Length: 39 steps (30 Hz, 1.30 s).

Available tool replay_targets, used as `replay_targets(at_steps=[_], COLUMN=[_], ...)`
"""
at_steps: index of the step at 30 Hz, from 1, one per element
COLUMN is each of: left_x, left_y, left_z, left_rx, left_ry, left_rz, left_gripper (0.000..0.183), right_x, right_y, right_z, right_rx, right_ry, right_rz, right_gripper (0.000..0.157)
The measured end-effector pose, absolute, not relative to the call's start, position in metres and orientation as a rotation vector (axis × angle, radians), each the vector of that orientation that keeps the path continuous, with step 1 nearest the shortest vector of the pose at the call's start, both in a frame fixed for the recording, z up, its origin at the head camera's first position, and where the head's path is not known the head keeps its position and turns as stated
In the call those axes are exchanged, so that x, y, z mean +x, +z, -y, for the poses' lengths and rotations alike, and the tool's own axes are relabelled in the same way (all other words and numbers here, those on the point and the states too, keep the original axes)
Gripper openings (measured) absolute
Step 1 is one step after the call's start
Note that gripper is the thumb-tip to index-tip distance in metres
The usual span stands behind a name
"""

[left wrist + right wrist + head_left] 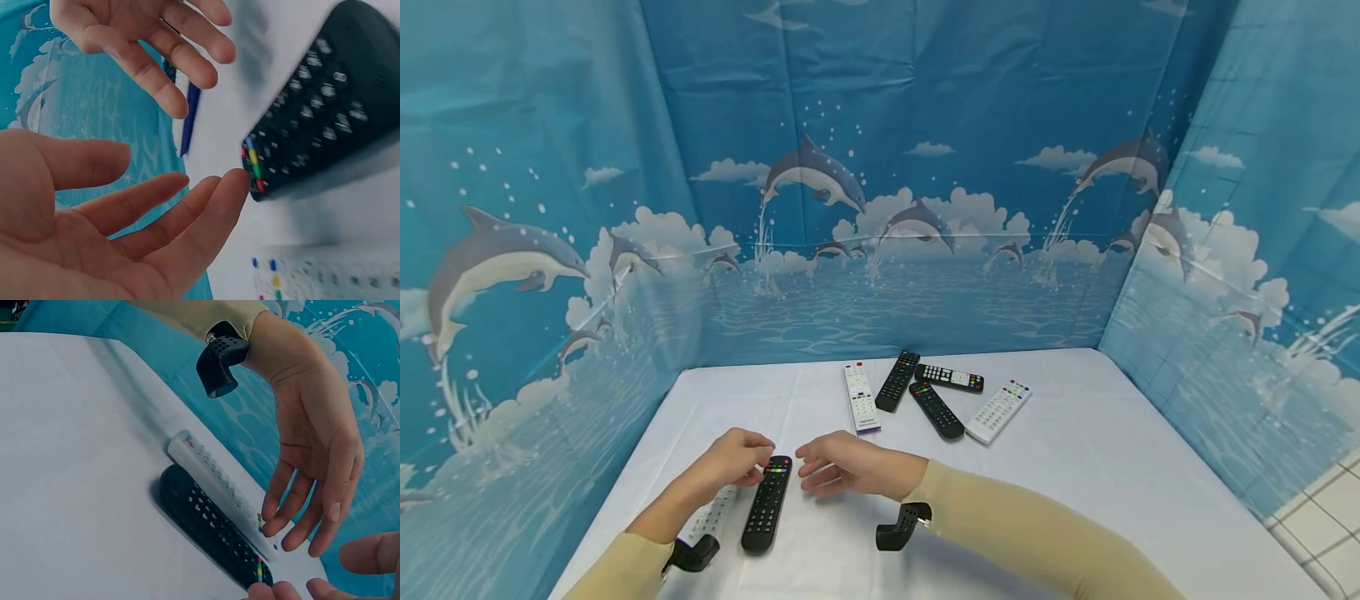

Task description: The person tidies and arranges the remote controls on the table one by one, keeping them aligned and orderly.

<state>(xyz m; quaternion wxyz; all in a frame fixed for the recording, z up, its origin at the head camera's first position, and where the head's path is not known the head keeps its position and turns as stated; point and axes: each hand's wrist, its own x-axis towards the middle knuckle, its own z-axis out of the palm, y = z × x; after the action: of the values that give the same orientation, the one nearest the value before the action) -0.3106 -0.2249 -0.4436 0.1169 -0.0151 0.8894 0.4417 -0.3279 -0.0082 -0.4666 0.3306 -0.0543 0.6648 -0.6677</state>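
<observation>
A black remote control [766, 508] with a row of coloured buttons lies on the white table, its coloured end facing away from me. Beside its far end is my left hand [733, 457], fingers loosely extended; in the left wrist view a fingertip overlaps the remote's edge. Partly hidden under my left forearm, a white remote control [713, 515] lies to the left of the black one. My right hand [853, 465] hovers right of the black remote with relaxed, spread fingers and nothing in them. In the right wrist view, the two remotes lie side by side.
Toward the back of the table [1075, 483] lie more remotes: a white one [861, 396], a black one [898, 380], another black one [950, 377], a third black one [936, 410] and a white one [998, 412]. A dolphin-print curtain [925, 292] surrounds the table's back and sides.
</observation>
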Motion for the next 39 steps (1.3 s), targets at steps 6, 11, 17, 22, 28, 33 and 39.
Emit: replay_targets(at_steps=[6,11,17,22,28,33,39], left_x=[-0.331,-0.344,-0.363,-0.380,-0.399,-0.412,-0.424], left_y=[-0.434,-0.433,-0.434,-0.436,-0.446,-0.457,-0.471], left_z=[0.206,0.193,0.181,0.167,0.151,0.142,0.130], left_rx=[0.001,-0.007,-0.048,-0.118,-0.264,-0.325,-0.393], left_ry=[1.363,1.429,1.594,1.814,2.013,2.148,2.274], left_rz=[-2.527,-2.471,-2.356,-2.183,-1.967,-1.770,-1.579], left_gripper=[0.038,0.039,0.043,0.045,0.048,0.053,0.058], right_x=[-0.345,-0.361,-0.383,-0.392,-0.403,-0.413,-0.419], right_y=[-0.453,-0.447,-0.444,-0.444,-0.451,-0.456,-0.462], right_z=[-0.008,-0.023,-0.044,-0.061,-0.074,-0.078,-0.079], right_rx=[-0.148,-0.107,-0.041,-0.022,0.036,0.117,0.175], right_ry=[-1.748,-1.792,-1.861,-1.908,-1.945,-1.922,-1.916], right_rz=[-1.821,-1.864,-1.887,-1.883,-1.871,-1.931,-1.941], right_gripper=[0.046,0.044,0.043,0.051,0.060,0.058,0.055])
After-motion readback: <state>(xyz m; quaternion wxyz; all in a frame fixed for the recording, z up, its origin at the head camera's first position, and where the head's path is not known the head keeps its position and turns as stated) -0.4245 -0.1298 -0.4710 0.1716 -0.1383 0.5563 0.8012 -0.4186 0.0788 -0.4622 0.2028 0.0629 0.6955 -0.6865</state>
